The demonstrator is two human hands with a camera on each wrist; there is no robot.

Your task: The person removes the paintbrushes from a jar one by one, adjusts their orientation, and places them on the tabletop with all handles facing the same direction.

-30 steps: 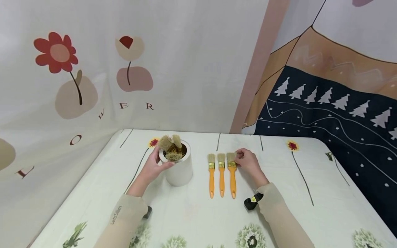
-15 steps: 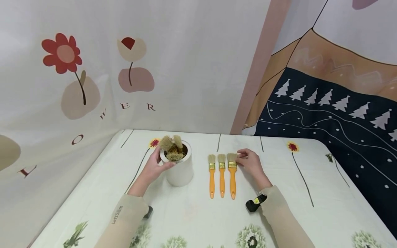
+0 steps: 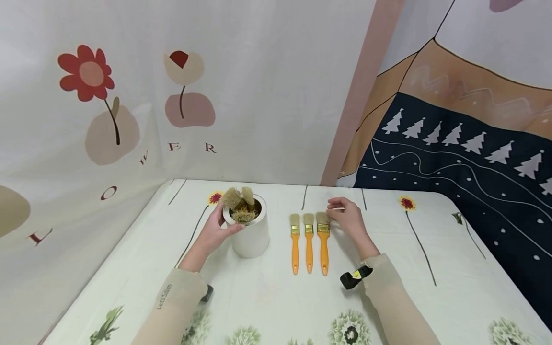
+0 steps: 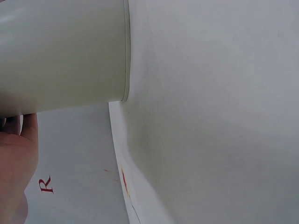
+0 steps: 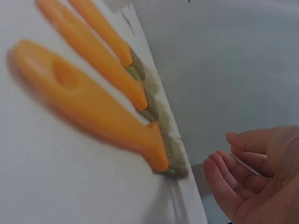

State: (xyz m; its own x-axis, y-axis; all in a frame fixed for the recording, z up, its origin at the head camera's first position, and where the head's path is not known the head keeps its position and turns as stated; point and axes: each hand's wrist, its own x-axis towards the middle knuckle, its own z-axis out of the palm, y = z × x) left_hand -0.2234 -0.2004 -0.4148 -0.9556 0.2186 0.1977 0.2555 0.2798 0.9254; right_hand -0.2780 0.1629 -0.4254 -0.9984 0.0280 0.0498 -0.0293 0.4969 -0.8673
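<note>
My left hand (image 3: 215,231) holds a white cylindrical pot (image 3: 251,242) at its left side, near the rim. In the left wrist view, fingers bend behind the pot's smooth wall (image 4: 65,56). Several bristle heads (image 3: 241,208) stick out of the pot; their handles are hidden inside. Three orange-handled paintbrushes lie side by side to the right, bristles away from me: a narrow one (image 3: 295,245), another narrow one (image 3: 309,245) and a wider one (image 3: 324,245). My right hand (image 3: 351,221) hovers beside the wide brush's bristles, fingers loosely bent with nothing between them.
A white floral cloth (image 3: 267,306) covers the table. A pale printed curtain (image 3: 267,96) hangs behind its far edge, and a dark tree-patterned cloth (image 3: 431,153) hangs at the right. A black wrist camera (image 3: 351,280) sits at my right cuff.
My right hand has drawn slightly up and away from the wide brush's bristles, its fingers loosening. The left hand and pot stay in place, and the three brushes lie as before.
</note>
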